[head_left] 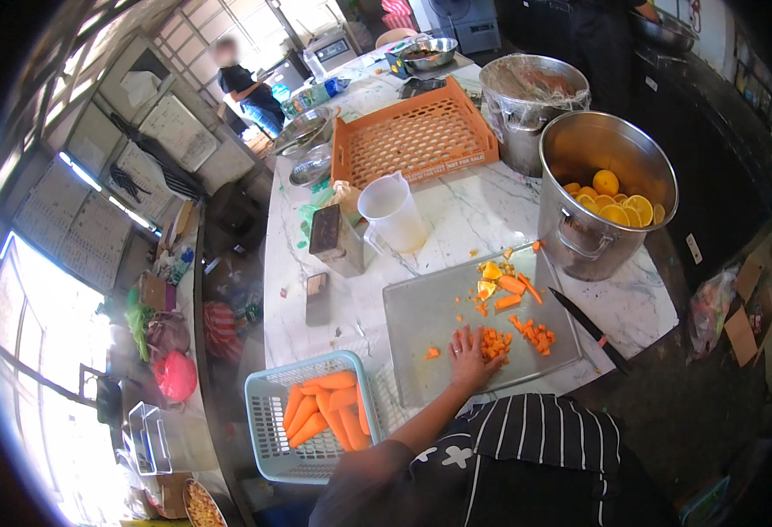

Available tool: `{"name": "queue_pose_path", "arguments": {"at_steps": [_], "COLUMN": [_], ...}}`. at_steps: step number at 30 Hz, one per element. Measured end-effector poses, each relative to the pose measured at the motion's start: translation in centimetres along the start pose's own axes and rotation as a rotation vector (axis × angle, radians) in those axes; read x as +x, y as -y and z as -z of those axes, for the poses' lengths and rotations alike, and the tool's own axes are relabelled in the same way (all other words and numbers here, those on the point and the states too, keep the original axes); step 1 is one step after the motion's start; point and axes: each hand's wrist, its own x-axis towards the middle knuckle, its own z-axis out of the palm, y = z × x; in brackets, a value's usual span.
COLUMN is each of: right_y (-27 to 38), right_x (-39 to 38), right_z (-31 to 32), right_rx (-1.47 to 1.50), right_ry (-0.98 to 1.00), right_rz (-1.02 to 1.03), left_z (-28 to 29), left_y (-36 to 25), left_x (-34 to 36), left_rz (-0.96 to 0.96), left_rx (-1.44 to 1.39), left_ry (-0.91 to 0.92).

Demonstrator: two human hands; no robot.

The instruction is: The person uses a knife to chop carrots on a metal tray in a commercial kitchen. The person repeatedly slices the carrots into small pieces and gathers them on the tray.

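My left hand (468,358) lies on the grey cutting board (425,312), fingers spread, touching the edge of a pile of diced carrot (495,343). A second heap of carrot cubes (540,337) sits just to its right. Farther up the board are larger carrot pieces (508,301) and cut orange-yellow citrus pieces (489,273). A black knife (590,327) rests by the board's right edge, its handle toward the table edge. Whole peeled carrots (331,406) fill part of a light blue basket (258,422) on the left. My right hand is out of sight.
Citrus halves sit in a large steel pot (570,220); another pot (515,145) stands behind it. Beyond the board are a plastic jug (392,211), a rectangular tin (337,246) and an orange crate (421,127). Another person (250,88) stands far left.
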Motion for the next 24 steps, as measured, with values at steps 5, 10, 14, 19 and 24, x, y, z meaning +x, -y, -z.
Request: {"name": "queue_pose_path", "arguments": {"at_steps": [5, 10, 14, 19, 24], "right_y": [3.8, 9.1, 14.2, 19.9, 23.7], "right_x": [1.2, 3.6, 5.7, 7.3, 8.5], "right_z": [1.7, 4.9, 6.1, 6.3, 5.6], "right_rx": [-0.015, -0.029, -0.043, -0.065, -0.077], "right_ry": [-0.086, -0.253, -0.275, -0.202, -0.099], "right_rz": [0.162, 0.429, 0.657, 0.896, 1.096], "left_z": [0.2, 1.1, 2.3, 1.5, 1.0], "left_y": [0.3, -1.0, -0.9, 0.7, 0.9], "left_x": [0.3, 0.1, -1.0, -5.3, -15.4], "left_rz": [-0.070, -0.059, -0.031, 0.065, 0.178], "left_rx": [-0.017, 0.007, -0.018, -0.067, -0.046], "left_ry": [-0.018, 0.003, -0.068, -0.245, -0.371]}}
